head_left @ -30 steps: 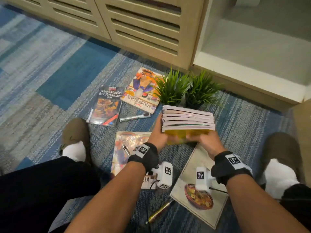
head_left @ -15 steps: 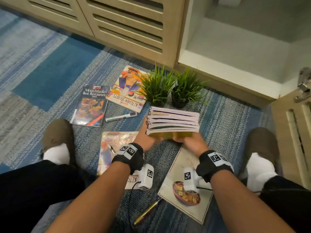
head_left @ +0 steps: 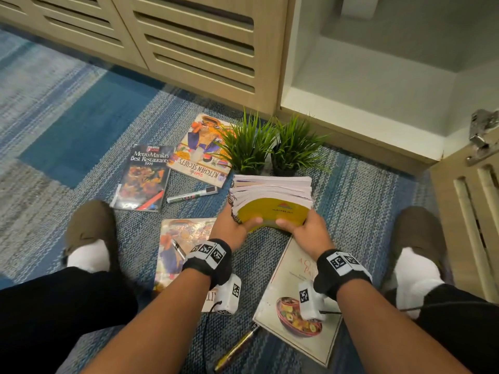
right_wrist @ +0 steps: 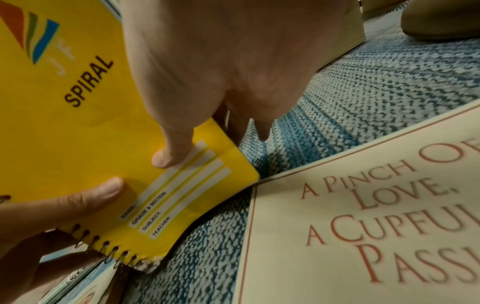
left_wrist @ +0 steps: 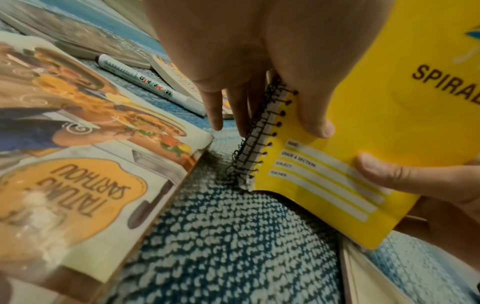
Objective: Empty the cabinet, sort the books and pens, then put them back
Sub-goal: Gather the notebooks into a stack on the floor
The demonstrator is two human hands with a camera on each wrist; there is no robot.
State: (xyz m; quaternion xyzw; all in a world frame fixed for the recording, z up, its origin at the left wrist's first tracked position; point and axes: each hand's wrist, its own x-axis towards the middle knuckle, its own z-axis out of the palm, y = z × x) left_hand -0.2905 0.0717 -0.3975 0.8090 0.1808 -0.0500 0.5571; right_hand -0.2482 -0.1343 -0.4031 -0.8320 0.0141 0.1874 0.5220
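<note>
Notebooks, gripped in both my hands before the plants, were mid-sort; squaring them probably came next.

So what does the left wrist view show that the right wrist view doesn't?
Only the left wrist view shows the white marker and the Tatung Sarthou book on the rug. Only the right wrist view shows the cream cookbook titled A Pinch of Love. Both show the yellow spiral notebook gripped by the left hand and right hand.
</note>
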